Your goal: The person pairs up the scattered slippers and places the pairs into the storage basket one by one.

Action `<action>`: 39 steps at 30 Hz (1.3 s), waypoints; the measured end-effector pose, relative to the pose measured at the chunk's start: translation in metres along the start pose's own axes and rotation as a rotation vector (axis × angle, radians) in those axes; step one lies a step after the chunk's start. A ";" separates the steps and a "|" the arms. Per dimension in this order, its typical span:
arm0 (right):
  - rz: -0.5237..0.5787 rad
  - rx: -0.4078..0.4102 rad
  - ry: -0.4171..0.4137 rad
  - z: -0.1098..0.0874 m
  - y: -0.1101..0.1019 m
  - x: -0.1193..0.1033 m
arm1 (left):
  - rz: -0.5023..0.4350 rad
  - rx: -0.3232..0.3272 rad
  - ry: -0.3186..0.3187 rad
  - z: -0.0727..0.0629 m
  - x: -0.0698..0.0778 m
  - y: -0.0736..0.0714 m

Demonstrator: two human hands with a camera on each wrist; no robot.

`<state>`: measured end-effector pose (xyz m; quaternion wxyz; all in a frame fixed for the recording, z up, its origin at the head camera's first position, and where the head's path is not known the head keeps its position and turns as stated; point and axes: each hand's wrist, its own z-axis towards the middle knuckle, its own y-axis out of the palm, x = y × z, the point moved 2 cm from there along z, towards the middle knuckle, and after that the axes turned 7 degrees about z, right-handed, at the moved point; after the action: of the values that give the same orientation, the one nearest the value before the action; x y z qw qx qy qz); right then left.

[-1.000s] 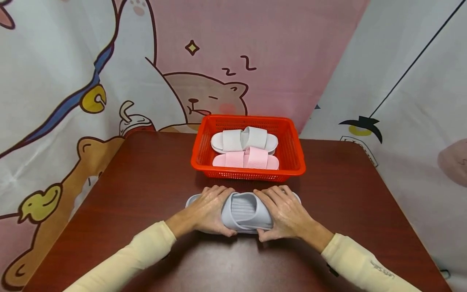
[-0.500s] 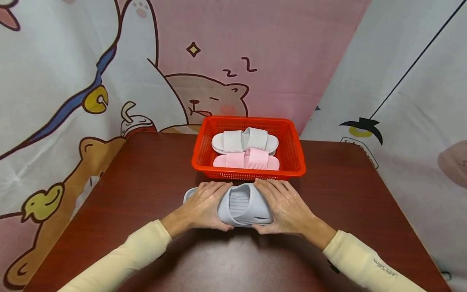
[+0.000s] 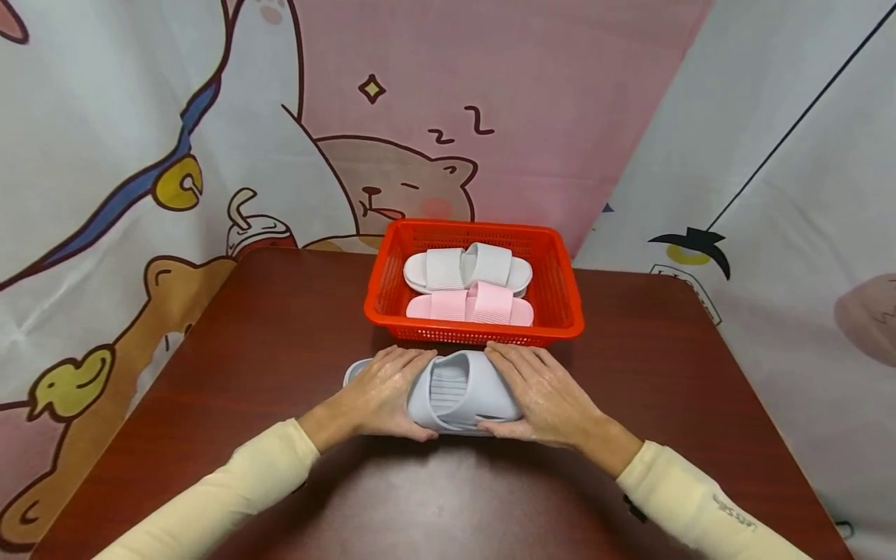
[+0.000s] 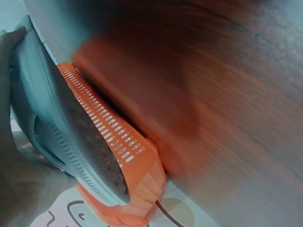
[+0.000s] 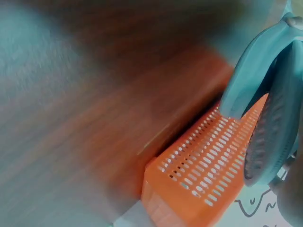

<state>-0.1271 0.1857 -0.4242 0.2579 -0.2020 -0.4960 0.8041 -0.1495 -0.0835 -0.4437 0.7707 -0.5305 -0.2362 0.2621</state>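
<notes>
A pair of light grey slippers point(image 3: 483, 393) is held just in front of the red basket point(image 3: 476, 334), straps close together. My left hand point(image 3: 388, 393) grips their left part, fingers over the far side and thumb on the near side. The right part is gripped the same way by my right hand point(image 3: 542, 397). In the left wrist view a grey slipper point(image 4: 52, 113) is raised off the table, its sole facing the camera. The right wrist view has a grey strap point(image 5: 253, 71) beside a sole. My palms hide much of the pair.
Inside the basket lie a white pair of slippers point(image 3: 444, 268) at the back and a pink pair point(image 3: 448, 306) in front. The basket stands on a dark red-brown table point(image 3: 651, 350). A cartoon-printed cloth point(image 3: 560, 93) hangs behind.
Both hands have moved the grey slippers slightly away from me, toward the basket, and a little left. The pair has turned, so more of the right strap shows. The basket stays put.
</notes>
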 end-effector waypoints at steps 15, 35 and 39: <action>0.005 -0.024 0.174 0.000 -0.024 0.061 | -0.002 0.006 -0.007 -0.010 -0.002 -0.005; -0.057 -0.106 0.501 -0.033 -0.020 0.121 | -0.014 -0.036 -0.040 -0.013 -0.003 -0.004; -0.066 -0.098 0.492 -0.035 -0.019 0.122 | -0.019 -0.024 -0.048 -0.013 -0.006 -0.009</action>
<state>-0.1988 0.2927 -0.4303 0.3870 -0.3877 -0.4631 0.6968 -0.1441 -0.0991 -0.4404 0.7608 -0.5312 -0.2627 0.2645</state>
